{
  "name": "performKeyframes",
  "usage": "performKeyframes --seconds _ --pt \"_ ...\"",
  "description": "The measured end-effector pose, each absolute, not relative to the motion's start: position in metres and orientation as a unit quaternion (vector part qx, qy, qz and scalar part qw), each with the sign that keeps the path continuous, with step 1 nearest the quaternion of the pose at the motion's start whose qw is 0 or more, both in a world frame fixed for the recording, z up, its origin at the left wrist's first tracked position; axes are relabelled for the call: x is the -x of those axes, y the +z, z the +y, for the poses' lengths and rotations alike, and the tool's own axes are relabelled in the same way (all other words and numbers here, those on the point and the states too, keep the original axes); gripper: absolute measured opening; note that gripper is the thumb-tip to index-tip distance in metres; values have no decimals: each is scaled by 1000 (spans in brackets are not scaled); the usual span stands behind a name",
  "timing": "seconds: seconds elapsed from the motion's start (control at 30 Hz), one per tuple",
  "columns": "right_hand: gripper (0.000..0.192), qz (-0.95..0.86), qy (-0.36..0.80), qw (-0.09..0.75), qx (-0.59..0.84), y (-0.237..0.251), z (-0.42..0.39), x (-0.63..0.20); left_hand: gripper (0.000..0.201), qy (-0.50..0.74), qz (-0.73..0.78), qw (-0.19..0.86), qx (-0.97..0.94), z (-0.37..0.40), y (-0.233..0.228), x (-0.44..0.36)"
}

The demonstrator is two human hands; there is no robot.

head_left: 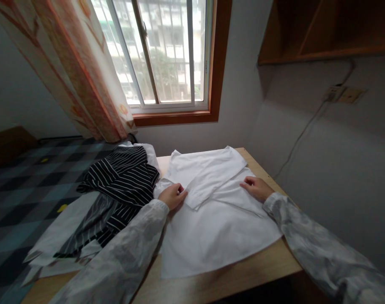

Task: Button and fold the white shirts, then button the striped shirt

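Note:
A white shirt [211, 236] lies spread on the wooden table, its lower edge toward me. One part, which looks like a sleeve [208, 181], is folded across it at a slant and ends in a point near the middle. My left hand [172, 196] is closed at the shirt's left side, thumb and fingers pinching the cloth beside the folded part. At the right side my right hand [258, 189] has its fingers curled in, with thumb and fingertips closed on the cloth. The fabric between the fingertips is hardly visible.
Left of the shirt is a heap of clothes with a black-and-white striped garment [125, 173] on top. A bed with a checked cover [15, 207] adjoins the table [192, 291]. A window [170, 55], a curtain [75, 63] and a wall socket [344, 94] with a cable are beyond.

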State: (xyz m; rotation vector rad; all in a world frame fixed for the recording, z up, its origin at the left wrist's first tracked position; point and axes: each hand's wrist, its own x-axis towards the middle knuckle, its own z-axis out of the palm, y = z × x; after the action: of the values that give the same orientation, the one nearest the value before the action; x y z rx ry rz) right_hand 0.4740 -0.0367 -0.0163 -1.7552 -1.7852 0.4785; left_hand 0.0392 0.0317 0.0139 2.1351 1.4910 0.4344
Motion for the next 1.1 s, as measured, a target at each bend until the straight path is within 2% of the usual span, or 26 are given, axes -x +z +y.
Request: performKeyframes --seconds 0.1,0.2,0.37,0.47,0.53,0.63,0.77,0.87,0.97,1.1 --pt "41 -630 152 355 674 -15 -30 -484 42 225 507 395 -733 29 12 -40" --pt "38 -623 127 312 706 -18 -28 -496 49 235 482 469 -702 25 9 -42" --pt "35 -669 115 191 709 -21 -31 -514 28 176 507 332 -776 25 9 -40" --pt "33 -694 84 180 692 -21 -34 -519 32 126 501 276 -810 27 18 -40" --pt "33 -713 54 200 669 -24 -35 -519 38 91 496 289 -814 28 24 -39" --pt "33 -734 19 229 640 -32 -35 -518 47 62 476 381 -790 28 28 -38" --pt "33 -737 42 233 633 -38 -26 -521 54 89 454 516 -721 27 26 -35" --pt "34 -709 35 248 659 -38 -11 -526 59 74 447 561 -693 26 26 -33" --pt "42 -665 2 254 702 -44 5 -528 60 38 447 547 -707 24 28 -32" --pt "49 -661 -26 255 705 -58 14 -526 58 24 463 438 -770 22 30 -30"
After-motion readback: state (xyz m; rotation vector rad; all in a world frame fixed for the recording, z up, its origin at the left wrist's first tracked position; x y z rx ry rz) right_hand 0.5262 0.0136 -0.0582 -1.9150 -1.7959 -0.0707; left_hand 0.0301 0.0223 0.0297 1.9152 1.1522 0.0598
